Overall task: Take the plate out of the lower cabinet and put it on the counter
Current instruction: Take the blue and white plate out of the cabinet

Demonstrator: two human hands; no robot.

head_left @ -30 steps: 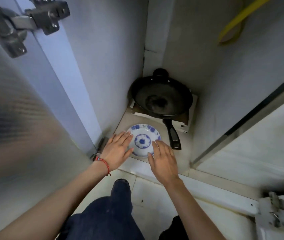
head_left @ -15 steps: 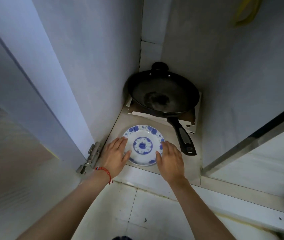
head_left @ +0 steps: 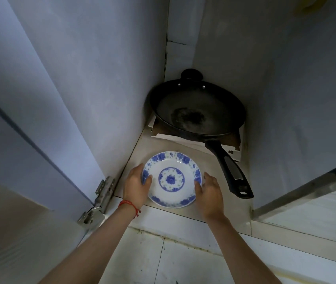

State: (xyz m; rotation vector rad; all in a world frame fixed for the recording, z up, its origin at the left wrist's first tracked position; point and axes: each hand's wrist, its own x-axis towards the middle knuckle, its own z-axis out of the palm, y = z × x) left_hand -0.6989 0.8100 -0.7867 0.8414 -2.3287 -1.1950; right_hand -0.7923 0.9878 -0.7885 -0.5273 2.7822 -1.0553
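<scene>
A white plate [head_left: 171, 179] with a blue flower pattern lies at the front of the lower cabinet floor [head_left: 210, 167], its near rim at the cabinet's front edge. My left hand [head_left: 136, 185], with a red string at the wrist, grips the plate's left rim, thumb on top. My right hand [head_left: 209, 191] grips the right rim with its thumb over the edge. Whether the plate still rests on the floor or is slightly raised I cannot tell.
A black frying pan [head_left: 198, 111] sits on a flat white box behind the plate, its handle [head_left: 230, 171] pointing forward right of my right hand. The open cabinet door [head_left: 19, 140] with its hinge [head_left: 101, 191] stands at the left. Tiled floor [head_left: 163, 259] lies below.
Both hands went from lying flat on the plate's near rim to gripping its left and right sides. The camera has come closer to the cabinet.
</scene>
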